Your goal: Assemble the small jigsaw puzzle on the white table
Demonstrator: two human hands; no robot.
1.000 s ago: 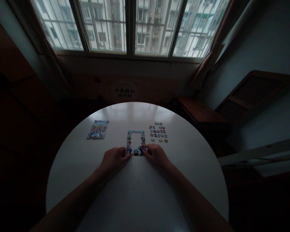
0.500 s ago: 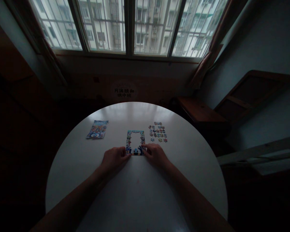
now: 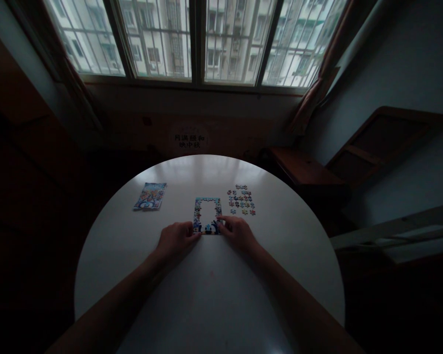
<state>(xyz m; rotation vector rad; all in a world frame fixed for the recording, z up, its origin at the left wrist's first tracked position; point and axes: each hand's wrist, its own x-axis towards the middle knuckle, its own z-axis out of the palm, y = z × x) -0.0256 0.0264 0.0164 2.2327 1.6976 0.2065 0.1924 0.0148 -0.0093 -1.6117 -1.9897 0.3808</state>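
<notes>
A partly assembled jigsaw puzzle (image 3: pixel 208 230) lies flat on the white table, its joined pieces forming a rectangular border around a white middle. My left hand (image 3: pixel 176 237) is closed at the lower left corner, fingers curled against the side and thumb along the bottom edge. At the lower right side, my right hand (image 3: pixel 239 233) grips the border, with the index finger reaching up the edge and the thumb lower down. The fingers cover parts of both sides. Several loose jigsaw pieces (image 3: pixel 242 198) are spread in rows beyond my right hand.
The round white table (image 3: pixel 206 295) carries everything. A colourful printed picture sheet (image 3: pixel 150 196) lies at its left. Behind the table is a barred window (image 3: pixel 197 44), and a brown wooden bench or low table (image 3: pixel 299 167) stands at the far right.
My right index finger has straightened slightly and sits a little higher along the puzzle's right edge. My left hand keeps its place at the corner. The view has shifted slightly.
</notes>
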